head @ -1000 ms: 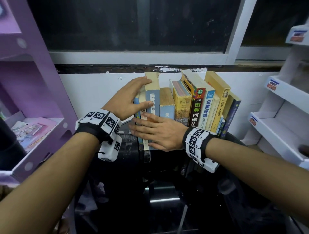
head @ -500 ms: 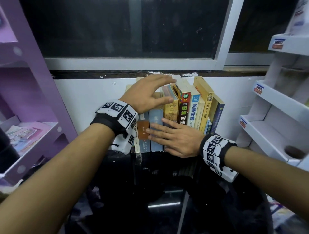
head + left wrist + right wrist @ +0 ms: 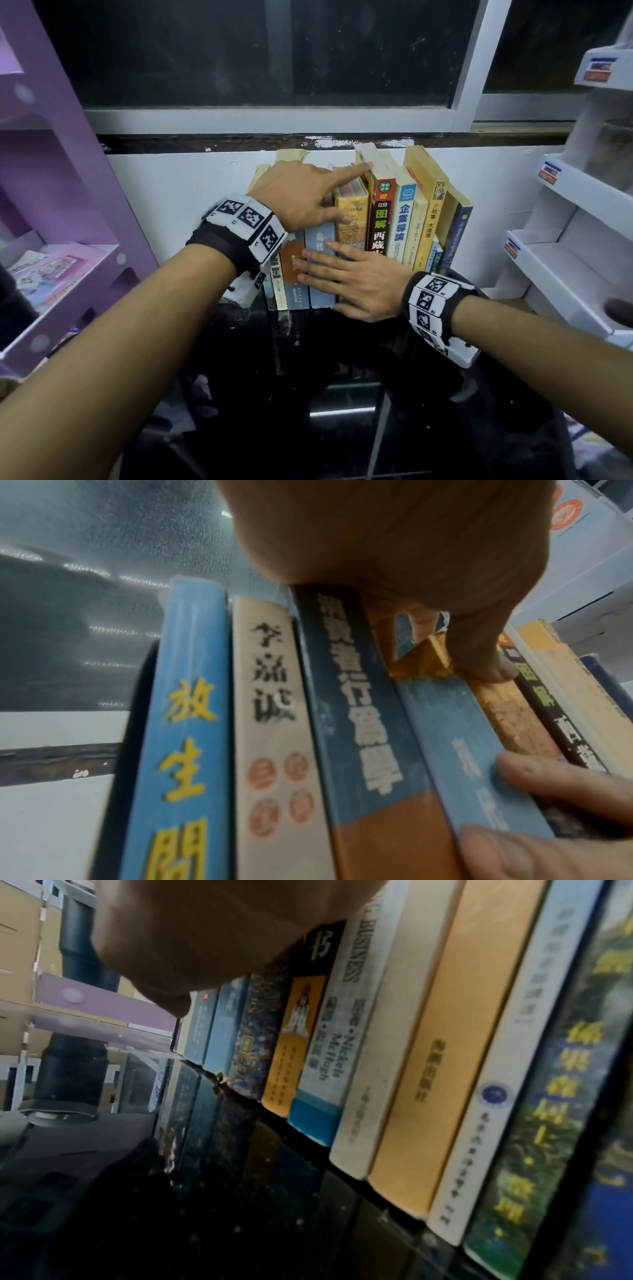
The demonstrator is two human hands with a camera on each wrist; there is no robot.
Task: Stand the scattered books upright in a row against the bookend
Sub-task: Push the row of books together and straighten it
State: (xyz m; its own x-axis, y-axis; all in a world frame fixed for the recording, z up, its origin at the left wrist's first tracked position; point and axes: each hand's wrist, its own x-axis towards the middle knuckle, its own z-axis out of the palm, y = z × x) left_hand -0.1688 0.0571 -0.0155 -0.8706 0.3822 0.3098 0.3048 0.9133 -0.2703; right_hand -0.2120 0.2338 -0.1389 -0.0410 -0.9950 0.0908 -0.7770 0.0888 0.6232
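Books stand in one row on the black table, backed against the white wall at our 12 o'clock, spines toward us. We find the left-end volumes upright and the right-end ones leaning toward 1 o'clock. We record the left hand lying over the tops of the left-end books, fingers straight and spread, forefinger touching the tall book beside the Troyka spine, thumb across the spines; it clasps nothing. The right hand lies flat against the lower spines at 6 o'clock of the row, fingers extended toward 9 o'clock over the blue book; it clasps nothing either. From the left wrist, a dark upright edge adjoins the leftmost blue spine; we cannot tell whether this is the bookend. Purple shelf at 9 o'clock, white shelf at 3 o'clock, window above.
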